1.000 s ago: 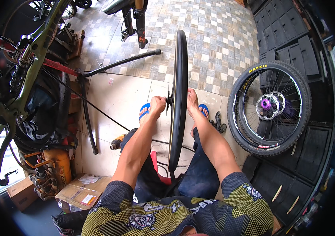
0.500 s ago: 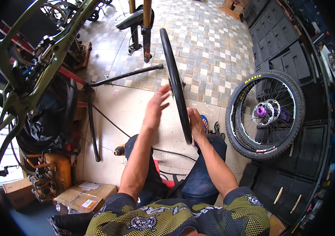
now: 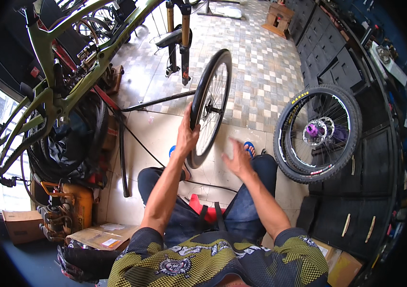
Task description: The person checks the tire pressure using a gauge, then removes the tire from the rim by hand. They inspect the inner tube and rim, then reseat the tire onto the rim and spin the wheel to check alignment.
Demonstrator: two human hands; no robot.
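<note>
A black deep-rim bicycle wheel (image 3: pixel 195 122) stands tilted in front of me, its spokes and hub showing at an angle. My left hand (image 3: pixel 187 134) is on its near left edge, fingers along the tyre and thumb toward the rim. To the right of the wheel, apart from it, my right hand (image 3: pixel 238 159) is in the air with fingers spread, holding nothing. Whether the wheel's lower edge rests on anything cannot be made out.
An olive bicycle frame (image 3: pixel 80 95) with a fork hangs on a repair stand (image 3: pixel 160 101) at left. Two knobbly-tyred wheels (image 3: pixel 351 148) lean against black drawers (image 3: pixel 330 48) at right. A yellow compressor (image 3: pixel 79 203) and cardboard box (image 3: pixel 100 236) are at lower left. A black hose crosses the floor.
The wheel has turned from nearly edge-on to show its spokes. My left hand has come onto its edge, while my right hand has come off it. The whole view has shifted slightly.
</note>
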